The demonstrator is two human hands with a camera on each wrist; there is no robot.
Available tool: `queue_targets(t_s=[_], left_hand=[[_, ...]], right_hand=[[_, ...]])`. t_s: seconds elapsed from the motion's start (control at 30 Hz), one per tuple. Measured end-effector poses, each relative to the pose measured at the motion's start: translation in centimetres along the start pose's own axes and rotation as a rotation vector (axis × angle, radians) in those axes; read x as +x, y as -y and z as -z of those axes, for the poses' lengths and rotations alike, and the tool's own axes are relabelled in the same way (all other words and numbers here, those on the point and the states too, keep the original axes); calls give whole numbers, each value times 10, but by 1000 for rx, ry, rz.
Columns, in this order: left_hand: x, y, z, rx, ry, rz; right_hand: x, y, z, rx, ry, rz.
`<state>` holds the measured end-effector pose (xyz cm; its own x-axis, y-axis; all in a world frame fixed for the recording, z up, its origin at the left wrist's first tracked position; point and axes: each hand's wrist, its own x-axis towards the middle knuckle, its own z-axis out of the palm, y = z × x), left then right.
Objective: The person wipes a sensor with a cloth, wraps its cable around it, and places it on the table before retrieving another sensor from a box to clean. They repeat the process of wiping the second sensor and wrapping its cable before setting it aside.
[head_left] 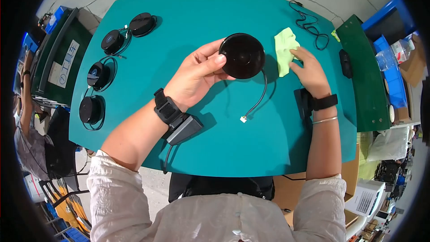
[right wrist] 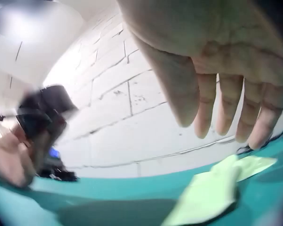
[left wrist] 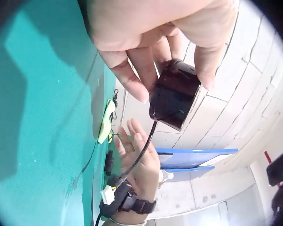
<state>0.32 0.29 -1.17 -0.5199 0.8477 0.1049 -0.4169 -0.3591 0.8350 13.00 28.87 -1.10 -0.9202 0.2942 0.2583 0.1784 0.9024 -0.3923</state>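
Note:
A glossy black round puck-like device (head_left: pixel 244 56) is held up over the table by my left hand (head_left: pixel 197 72), thumb on the near face edge and fingers behind it. Seen side-on in the left wrist view, the device (left wrist: pixel 173 96) is a short cylinder pinched between thumb and fingertips. A dark cable (head_left: pixel 262 96) hangs from it and ends in a small white connector (head_left: pixel 243 119). My right hand (head_left: pixel 311 74) hovers with loosely extended fingers beside a light green cloth (head_left: pixel 284 56). In the right wrist view, the fingertips hang just above the crumpled cloth (right wrist: pixel 207 190), holding nothing.
Several similar black round devices with coiled cables, one a puck (head_left: pixel 91 110), line the left side of the green table (head_left: pixel 192 148). A black cord (head_left: pixel 311 24) lies at the back right, and a small black object (head_left: pixel 345 63) sits near the right edge. Green carts flank both sides.

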Motion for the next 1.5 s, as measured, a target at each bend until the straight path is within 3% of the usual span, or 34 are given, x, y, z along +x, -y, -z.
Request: queue_targets(t_s=[0.13, 0.3, 0.37, 0.4, 0.47, 0.5, 0.57, 0.6, 0.67, 0.77, 0.9, 1.03, 1.1, 1.17, 1.23, 1.33, 1.5], left_hand=[[0, 0, -2, 15, -20, -5], [-1, 2, -4, 47, -11, -18], [-2, 3, -3, 45, -16, -29], [-2, 2, -3, 47, -21, -29], [-2, 0, -2, 44, 8, 2], [-2, 0, -1, 41, 5, 2], [-1, 1, -1, 41, 23, 8], [-1, 3, -1, 35, 19, 1], [0, 4, -2, 52, -2, -14], [0, 5, -2, 46, -17, -13], [-2, 1, -4, 34, -4, -5], [-1, 1, -3, 39, -15, -5], [-1, 1, -3, 39, -23, -3], [0, 3, -3, 14, 8, 1], [0, 4, -3, -5, -41, -21], [-1, 2, -1, -193, -28, 82], [1, 6, -6, -168, 40, 111]], right_hand=[[-2, 13, -1, -121, -3, 67], [0, 32, 5, -219, 68, -43], [1, 21, 1, -151, -224, 165], [0, 25, 4, -146, -222, 168], [-4, 37, 18, 525, -271, -161], [-6, 35, 22, 836, -347, -98], [-13, 65, 35, 1097, -540, -8], [-16, 77, 40, 1092, -532, -3], [-20, 91, 47, 728, -599, -8], [-25, 90, 43, 629, -584, 60], [-27, 89, 49, 764, -651, 134], [-31, 97, 45, 643, -596, 105], [-31, 106, 36, 362, -603, 331], [-26, 111, 34, 288, -233, 648], [-30, 126, 27, -93, -96, 729], [-30, 132, 27, 1, -43, 610], [-32, 131, 17, 121, -80, 482]])
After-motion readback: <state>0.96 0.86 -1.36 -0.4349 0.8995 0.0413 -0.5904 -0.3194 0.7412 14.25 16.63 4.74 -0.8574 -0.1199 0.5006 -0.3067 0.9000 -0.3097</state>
